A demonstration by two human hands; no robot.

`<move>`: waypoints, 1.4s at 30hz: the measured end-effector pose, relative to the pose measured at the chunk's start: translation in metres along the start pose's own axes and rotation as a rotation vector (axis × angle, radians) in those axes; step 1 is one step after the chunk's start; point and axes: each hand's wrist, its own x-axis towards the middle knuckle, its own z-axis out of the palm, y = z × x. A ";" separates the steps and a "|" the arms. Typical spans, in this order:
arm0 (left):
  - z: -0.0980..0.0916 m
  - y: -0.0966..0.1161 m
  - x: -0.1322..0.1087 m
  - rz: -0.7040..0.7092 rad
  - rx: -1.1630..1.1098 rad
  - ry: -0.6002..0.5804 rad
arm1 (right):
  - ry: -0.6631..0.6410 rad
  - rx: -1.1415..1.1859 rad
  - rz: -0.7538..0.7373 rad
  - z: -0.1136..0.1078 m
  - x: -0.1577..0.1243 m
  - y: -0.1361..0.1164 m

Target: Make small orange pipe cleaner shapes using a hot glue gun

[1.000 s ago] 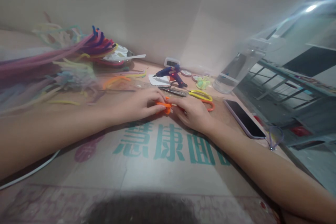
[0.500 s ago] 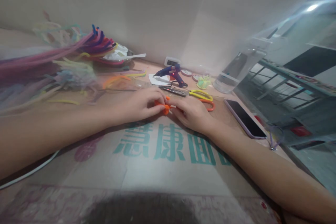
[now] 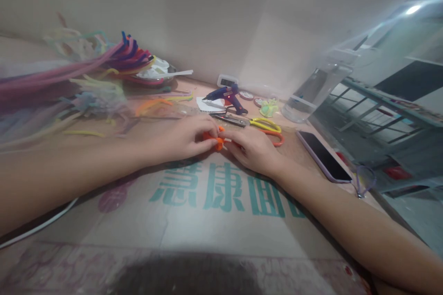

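A small orange fuzzy piece [image 3: 220, 144] is pinched between the fingertips of both hands, near the middle of the view. My left hand [image 3: 194, 136] is closed on it from the left, thumb below and fingers above. From the right, my right hand [image 3: 254, 147] pinches the same piece, its fingertips touching or nearly touching the left ones. Part of the piece is hidden by the fingers. Scissors with yellow and orange handles [image 3: 266, 125] lie just behind my right hand. Beyond them a blue glue gun [image 3: 232, 97] rests by a white card [image 3: 207, 105].
Bundles of colourful fuzzy stems [image 3: 104, 62] spread at the left. A phone [image 3: 323, 156] lies at the right, with a clear container [image 3: 302, 97] behind it. A small white clock [image 3: 227, 80] stands near the wall. A white cable [image 3: 44, 226] runs at lower left.
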 end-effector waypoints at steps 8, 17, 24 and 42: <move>0.001 -0.001 -0.001 -0.005 0.031 -0.002 | 0.020 -0.015 0.000 0.000 0.000 0.000; 0.001 -0.002 -0.001 -0.014 0.042 0.024 | 0.022 -0.045 -0.020 -0.001 0.001 -0.001; 0.001 -0.002 -0.002 -0.020 0.051 0.031 | 0.014 -0.025 -0.018 -0.001 0.000 -0.001; 0.002 -0.002 0.000 0.003 0.061 0.010 | 0.004 -0.026 -0.019 -0.001 0.000 -0.001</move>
